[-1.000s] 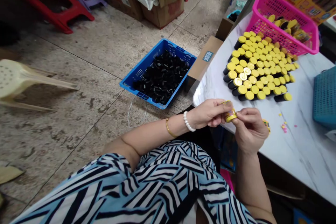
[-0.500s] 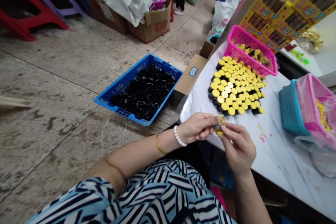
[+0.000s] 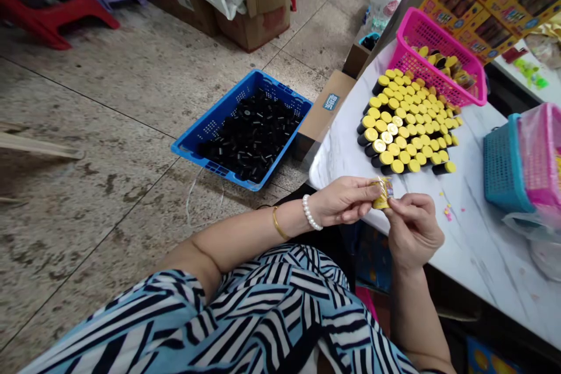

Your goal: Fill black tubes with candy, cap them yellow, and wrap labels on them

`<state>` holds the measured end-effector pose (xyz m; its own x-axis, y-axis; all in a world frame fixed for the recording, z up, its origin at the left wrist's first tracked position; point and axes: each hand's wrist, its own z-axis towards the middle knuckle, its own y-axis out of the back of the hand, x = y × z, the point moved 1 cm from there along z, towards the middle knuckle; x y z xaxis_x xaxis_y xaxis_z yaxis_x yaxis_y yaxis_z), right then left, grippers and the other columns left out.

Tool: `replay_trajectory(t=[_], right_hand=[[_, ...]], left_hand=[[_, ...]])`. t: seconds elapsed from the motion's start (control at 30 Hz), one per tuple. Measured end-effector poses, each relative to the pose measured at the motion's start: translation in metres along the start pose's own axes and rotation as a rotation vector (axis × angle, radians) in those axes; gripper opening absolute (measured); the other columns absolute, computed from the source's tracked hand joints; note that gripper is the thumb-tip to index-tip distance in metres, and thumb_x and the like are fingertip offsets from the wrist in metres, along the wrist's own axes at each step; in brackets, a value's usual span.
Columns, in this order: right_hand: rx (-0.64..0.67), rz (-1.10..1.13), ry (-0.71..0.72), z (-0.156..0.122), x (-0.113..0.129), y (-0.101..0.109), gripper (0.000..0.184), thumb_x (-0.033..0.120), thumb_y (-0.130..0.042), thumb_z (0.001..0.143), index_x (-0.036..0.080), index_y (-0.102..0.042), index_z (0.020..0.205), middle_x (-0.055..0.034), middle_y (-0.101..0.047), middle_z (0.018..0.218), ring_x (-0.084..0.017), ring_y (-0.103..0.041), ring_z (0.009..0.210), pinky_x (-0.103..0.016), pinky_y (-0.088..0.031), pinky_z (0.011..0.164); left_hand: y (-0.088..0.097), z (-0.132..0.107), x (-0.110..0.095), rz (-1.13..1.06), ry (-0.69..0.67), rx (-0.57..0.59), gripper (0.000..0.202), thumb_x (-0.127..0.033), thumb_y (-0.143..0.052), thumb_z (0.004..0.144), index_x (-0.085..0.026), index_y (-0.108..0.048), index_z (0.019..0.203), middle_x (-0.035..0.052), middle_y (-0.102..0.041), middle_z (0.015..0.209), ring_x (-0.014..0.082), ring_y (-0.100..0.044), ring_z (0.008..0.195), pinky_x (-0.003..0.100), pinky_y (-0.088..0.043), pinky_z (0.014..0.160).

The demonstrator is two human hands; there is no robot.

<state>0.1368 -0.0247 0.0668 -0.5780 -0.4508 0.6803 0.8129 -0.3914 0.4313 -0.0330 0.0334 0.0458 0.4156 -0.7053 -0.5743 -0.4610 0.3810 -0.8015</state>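
Note:
Between my hands is a small yellow printed wrapper (image 3: pixel 383 193), looking like a clear-and-yellow plastic sleeve. My left hand (image 3: pixel 348 200), with a pearl bracelet at the wrist, pinches its left side. My right hand (image 3: pixel 414 228) pinches its right edge between thumb and fingers. Both hands are over the near edge of the white marbled table (image 3: pixel 477 234). Just beyond them stand many black tubes with yellow caps (image 3: pixel 412 120) in a tight cluster, one black tube (image 3: pixel 444 168) lying tilted at its near right corner. Whether anything sits inside the wrapper I cannot tell.
A pink basket (image 3: pixel 475 79) with capped tubes stands behind the cluster, below stacked yellow boxes (image 3: pixel 491 0). Teal (image 3: pixel 504 163) and pink baskets (image 3: pixel 541 152) sit at right. On the floor, a blue crate (image 3: pixel 205 172) holds black pieces beside a cardboard box (image 3: pixel 326 111).
The wrapper now shows flatter and wider between my fingers, and my right hand's grip has moved to its edge. The view has shifted, so the surroundings sit higher and further right.

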Motion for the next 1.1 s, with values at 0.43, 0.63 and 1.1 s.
replay_trajectory(t=[0.43, 0.63, 1.1], right_hand=[[-0.055, -0.038, 0.021, -0.016, -0.005, 0.011, 0.028, 0.014, -0.082, 0.083, 0.031, -0.079, 0.104, 0.0009, -0.062, 0.092, -0.013, -0.064, 0.074, -0.030, -0.055, 0.065], [0.184, -0.051, -0.062, -0.027, 0.001, 0.018, 0.037, 0.016, -0.076, 0.089, 0.033, -0.076, 0.122, -0.0061, -0.061, 0.114, -0.019, -0.067, 0.102, -0.034, -0.065, 0.082], [0.025, -0.150, -0.069, 0.249, -0.091, 0.044, 0.040, 0.046, -0.075, 0.085, 0.009, -0.076, 0.100, -0.0070, -0.077, 0.090, -0.008, -0.068, 0.058, -0.023, -0.057, 0.060]], left_hand=[[-0.013, -0.001, 0.019, -0.021, 0.014, -0.061, 0.061, -0.061, -0.093, 0.066, -0.014, -0.058, 0.084, -0.0097, -0.053, 0.048, -0.0002, -0.029, 0.028, 0.012, -0.019, 0.027], [-0.007, -0.007, 0.028, 0.105, 0.051, -0.038, 0.061, -0.067, -0.083, 0.076, -0.013, -0.062, 0.097, -0.0100, -0.052, 0.050, 0.0010, -0.031, 0.028, 0.013, -0.020, 0.029], [0.026, 0.005, 0.011, -0.023, 0.032, -0.065, 0.101, -0.048, -0.078, 0.090, -0.010, -0.015, 0.161, 0.0096, -0.073, 0.088, 0.0161, -0.069, 0.058, 0.018, -0.045, 0.040]])
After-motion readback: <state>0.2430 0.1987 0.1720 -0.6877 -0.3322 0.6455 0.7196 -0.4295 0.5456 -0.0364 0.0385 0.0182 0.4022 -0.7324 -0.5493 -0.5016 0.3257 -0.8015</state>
